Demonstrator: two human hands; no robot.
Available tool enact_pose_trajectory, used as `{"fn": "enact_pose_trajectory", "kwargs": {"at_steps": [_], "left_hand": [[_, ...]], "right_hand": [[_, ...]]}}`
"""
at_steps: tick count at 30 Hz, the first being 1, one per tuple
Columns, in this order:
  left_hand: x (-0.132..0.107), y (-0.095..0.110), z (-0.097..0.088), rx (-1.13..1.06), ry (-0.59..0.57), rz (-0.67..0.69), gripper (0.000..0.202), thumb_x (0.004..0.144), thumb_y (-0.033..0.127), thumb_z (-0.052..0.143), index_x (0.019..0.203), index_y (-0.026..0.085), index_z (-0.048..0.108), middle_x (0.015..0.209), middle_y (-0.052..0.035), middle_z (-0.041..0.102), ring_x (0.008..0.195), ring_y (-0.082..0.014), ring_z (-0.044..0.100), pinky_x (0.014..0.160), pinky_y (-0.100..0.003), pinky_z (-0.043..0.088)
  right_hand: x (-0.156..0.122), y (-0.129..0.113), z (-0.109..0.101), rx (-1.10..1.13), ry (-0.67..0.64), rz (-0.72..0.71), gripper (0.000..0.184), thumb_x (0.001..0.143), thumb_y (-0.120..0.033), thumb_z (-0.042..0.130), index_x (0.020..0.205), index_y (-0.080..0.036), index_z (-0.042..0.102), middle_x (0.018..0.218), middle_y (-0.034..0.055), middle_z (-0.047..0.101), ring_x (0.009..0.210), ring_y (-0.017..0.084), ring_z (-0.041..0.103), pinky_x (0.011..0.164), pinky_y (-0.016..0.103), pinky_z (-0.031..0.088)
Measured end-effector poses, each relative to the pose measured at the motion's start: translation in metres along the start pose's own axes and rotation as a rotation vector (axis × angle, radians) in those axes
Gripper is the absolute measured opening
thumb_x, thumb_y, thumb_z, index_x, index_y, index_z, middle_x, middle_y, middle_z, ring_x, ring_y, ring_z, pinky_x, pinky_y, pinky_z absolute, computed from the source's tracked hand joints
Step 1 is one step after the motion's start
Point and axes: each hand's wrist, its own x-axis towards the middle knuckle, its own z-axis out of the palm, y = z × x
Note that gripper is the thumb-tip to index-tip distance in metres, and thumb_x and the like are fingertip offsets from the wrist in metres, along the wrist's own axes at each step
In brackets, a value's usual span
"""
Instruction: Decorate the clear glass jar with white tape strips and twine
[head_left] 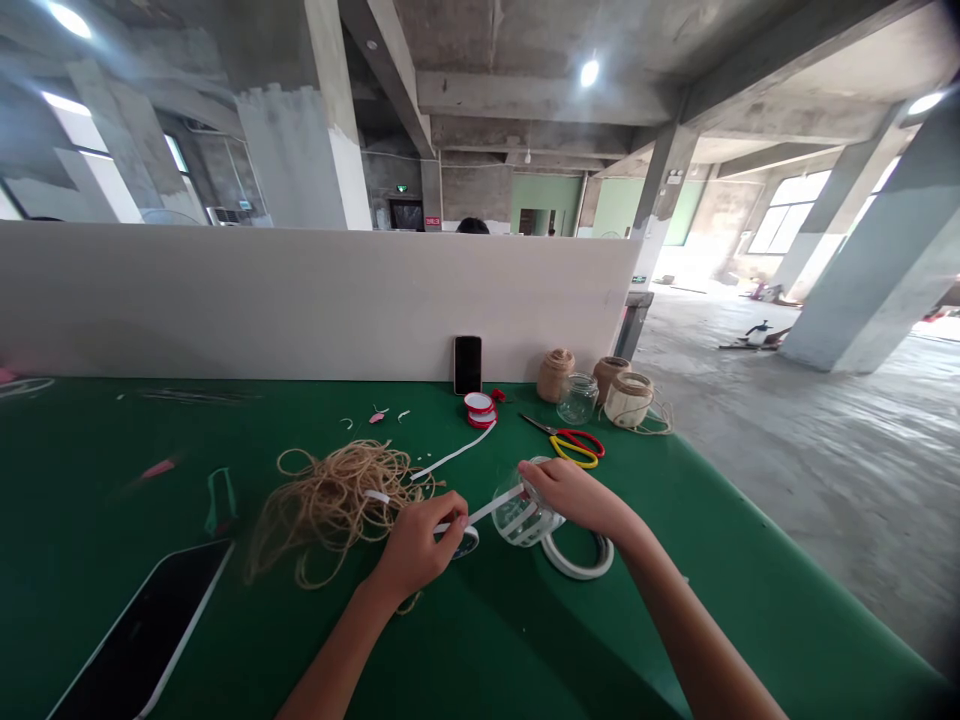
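Note:
My left hand (424, 545) pinches a strip of white tape (487, 507) that runs taut toward a clear glass jar (517, 525). A small tape roll (469, 543) shows just under my left fingers, partly hidden. My right hand (566, 490) is closed around the jar's upper right side, its fingertips by the far end of the strip. The jar is tilted and has several white tape strips across its side. Beside it, below my right hand, a larger white tape roll (577, 570) lies flat. Tangled jute twine (349, 490) lies left of my left hand.
Scissors (574, 445) with red and yellow handles lie beyond my right hand. Twine-wrapped jars (555, 375) and a bare glass jar (577, 400) stand behind. Red-rimmed tape rolls (480, 408) and an upright phone (467, 365) are near the white partition (315, 300). A tablet (146, 625) lies front left.

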Motion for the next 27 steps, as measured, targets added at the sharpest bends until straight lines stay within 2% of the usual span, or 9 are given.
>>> {"fn": "enact_pose_trajectory", "kwargs": {"at_steps": [5, 8, 13, 20, 27], "left_hand": [[0.0020, 0.0026, 0.0005, 0.044, -0.019, -0.015, 0.019, 0.090, 0.028, 0.037, 0.078, 0.020, 0.051, 0.065, 0.0023, 0.050, 0.058, -0.0118, 0.049, 0.056, -0.022, 0.036], [0.0025, 0.0037, 0.0004, 0.066, -0.017, -0.009, 0.020, 0.090, 0.027, 0.036, 0.078, 0.020, 0.051, 0.066, 0.0017, 0.052, 0.059, -0.0124, 0.050, 0.057, -0.022, 0.037], [0.0021, 0.0049, 0.0010, 0.093, -0.019, 0.001, 0.020, 0.089, 0.027, 0.036, 0.078, 0.020, 0.051, 0.065, 0.0018, 0.052, 0.057, -0.0125, 0.051, 0.056, -0.022, 0.035], [0.0028, 0.0078, 0.0003, 0.114, -0.017, -0.010, 0.020, 0.090, 0.027, 0.037, 0.078, 0.020, 0.051, 0.065, 0.0023, 0.054, 0.057, -0.0115, 0.052, 0.054, -0.021, 0.034], [0.0013, 0.0014, 0.0024, 0.186, 0.010, 0.000, 0.019, 0.090, 0.028, 0.038, 0.080, 0.021, 0.052, 0.067, 0.0020, 0.059, 0.056, -0.0114, 0.055, 0.052, -0.021, 0.033]], "right_hand": [[0.0005, 0.0034, 0.0020, -0.075, 0.025, -0.020, 0.034, 0.081, -0.037, 0.046, 0.053, -0.017, 0.050, 0.053, -0.0010, 0.055, 0.049, 0.010, 0.045, 0.047, 0.022, 0.029], [0.0018, 0.0045, 0.0049, -0.114, 0.072, -0.046, 0.033, 0.076, -0.033, 0.050, 0.048, -0.018, 0.041, 0.048, -0.0033, 0.047, 0.046, 0.008, 0.039, 0.044, 0.022, 0.025], [0.0043, 0.0066, 0.0084, -0.129, 0.133, -0.018, 0.032, 0.073, -0.030, 0.051, 0.046, -0.018, 0.040, 0.047, -0.0038, 0.041, 0.045, 0.008, 0.036, 0.044, 0.023, 0.024], [0.0032, 0.0062, 0.0071, -0.101, 0.120, -0.004, 0.029, 0.073, -0.029, 0.051, 0.047, -0.018, 0.042, 0.048, -0.0036, 0.045, 0.044, 0.008, 0.038, 0.042, 0.022, 0.025], [0.0011, 0.0024, 0.0051, -0.020, 0.072, 0.014, 0.022, 0.072, -0.025, 0.048, 0.052, -0.017, 0.051, 0.052, -0.0009, 0.058, 0.047, 0.009, 0.048, 0.045, 0.021, 0.032]]}}
